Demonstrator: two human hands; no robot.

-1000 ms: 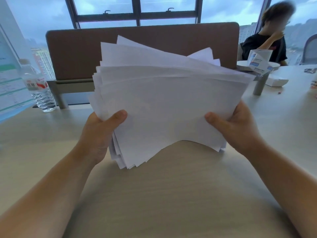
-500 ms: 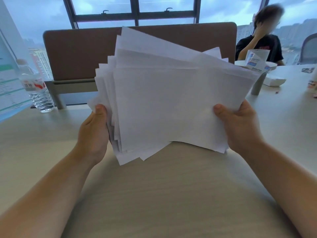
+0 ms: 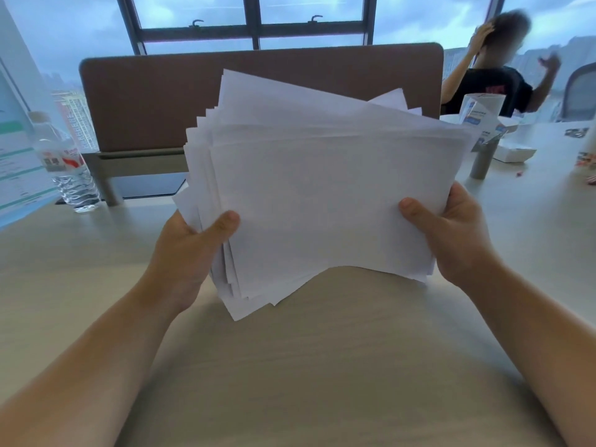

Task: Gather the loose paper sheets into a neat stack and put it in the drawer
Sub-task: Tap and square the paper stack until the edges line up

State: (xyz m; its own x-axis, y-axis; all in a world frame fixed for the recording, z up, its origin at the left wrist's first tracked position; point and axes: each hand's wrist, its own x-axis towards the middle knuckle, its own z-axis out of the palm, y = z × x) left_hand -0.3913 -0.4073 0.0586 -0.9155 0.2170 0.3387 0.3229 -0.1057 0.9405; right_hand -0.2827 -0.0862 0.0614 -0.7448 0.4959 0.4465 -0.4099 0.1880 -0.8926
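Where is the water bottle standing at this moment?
In the head view, the water bottle stands far left on the desk, beside the brown divider panel and left of the held paper sheets.

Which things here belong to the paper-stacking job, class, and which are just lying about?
Part of the job:
- uneven sheaf of white paper sheets
- left hand gripping its left edge
- right hand gripping its right edge

Just lying about:
- clear plastic water bottle with red label
- brown fabric desk divider
- white folded leaflet with blue print
- grey cylindrical post
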